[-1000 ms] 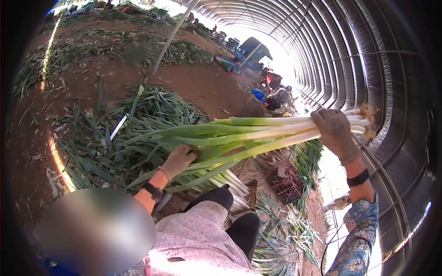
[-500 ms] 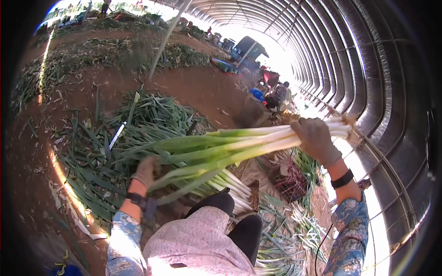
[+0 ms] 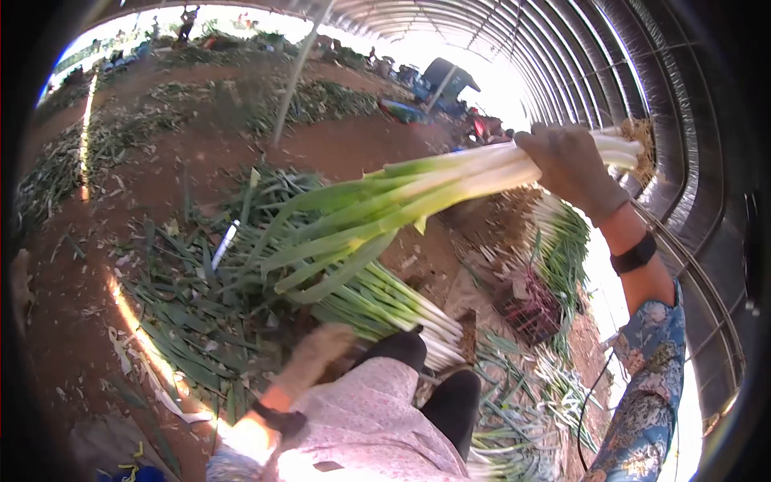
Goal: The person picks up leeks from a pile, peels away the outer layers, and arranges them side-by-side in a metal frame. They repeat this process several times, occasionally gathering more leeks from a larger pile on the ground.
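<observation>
My right hand (image 3: 572, 170), gloved, is raised at the right and closed around a bundle of long green onions (image 3: 434, 186) near their white ends. The roots (image 3: 640, 154) stick out to the right of it, and the green leaves hang down to the left. Low in front of my lap is my left hand (image 3: 323, 353), blurred by motion, so its fingers cannot be made out. It is apart from the raised bundle, close to a pile of trimmed onions (image 3: 401, 309) with white ends toward my knees.
Loose green leaves (image 3: 193, 321) cover the ground at the left, with a white strip (image 3: 226, 245) on them. A dark red crate (image 3: 530, 309) stands right of my knees, near more onions (image 3: 566, 241). A metal pole (image 3: 299, 76) rises ahead; a distant person (image 3: 187, 24) stands back left.
My right hand has lifted the bundle higher and to the right. My left hand has moved from the leaf ends down and right toward my lap. The view has shifted slightly.
</observation>
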`<state>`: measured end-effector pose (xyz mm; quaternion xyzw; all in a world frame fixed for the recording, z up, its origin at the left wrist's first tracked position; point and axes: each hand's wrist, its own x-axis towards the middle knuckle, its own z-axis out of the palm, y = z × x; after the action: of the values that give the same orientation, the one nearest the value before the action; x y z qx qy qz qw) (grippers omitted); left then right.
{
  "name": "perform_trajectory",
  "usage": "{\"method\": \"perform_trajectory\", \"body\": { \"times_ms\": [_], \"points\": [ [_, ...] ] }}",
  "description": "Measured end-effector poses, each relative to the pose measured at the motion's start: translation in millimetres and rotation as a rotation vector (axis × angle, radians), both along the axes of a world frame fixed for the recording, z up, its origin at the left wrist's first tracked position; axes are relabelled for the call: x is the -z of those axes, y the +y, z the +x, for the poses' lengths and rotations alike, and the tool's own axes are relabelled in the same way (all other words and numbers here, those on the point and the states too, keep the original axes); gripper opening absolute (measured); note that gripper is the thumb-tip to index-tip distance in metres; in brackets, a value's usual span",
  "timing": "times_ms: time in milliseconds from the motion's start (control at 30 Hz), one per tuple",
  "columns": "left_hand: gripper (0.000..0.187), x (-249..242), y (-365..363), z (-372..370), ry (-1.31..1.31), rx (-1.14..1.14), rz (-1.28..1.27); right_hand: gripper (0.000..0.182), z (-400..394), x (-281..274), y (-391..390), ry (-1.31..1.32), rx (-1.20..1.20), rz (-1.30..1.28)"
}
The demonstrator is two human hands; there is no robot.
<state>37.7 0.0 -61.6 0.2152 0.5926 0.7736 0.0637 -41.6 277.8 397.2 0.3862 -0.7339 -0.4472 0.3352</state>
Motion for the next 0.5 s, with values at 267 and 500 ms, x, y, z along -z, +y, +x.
{"method": "perform_trajectory", "body": {
  "times_ms": [267, 500],
  "points": [
    [0.077, -67.8, 34.2, -62.3, -0.168, 0.409, 1.070, 0.021, 55.6, 4.8, -12.3, -0.010, 0.119, -0.141],
    [0.069, -14.2, 46.7, -58.3, 0.123, 0.046, 0.566, 0.022, 60.5, 15.6, 12.1, -0.110, 0.203, -0.150]
  ]
}}
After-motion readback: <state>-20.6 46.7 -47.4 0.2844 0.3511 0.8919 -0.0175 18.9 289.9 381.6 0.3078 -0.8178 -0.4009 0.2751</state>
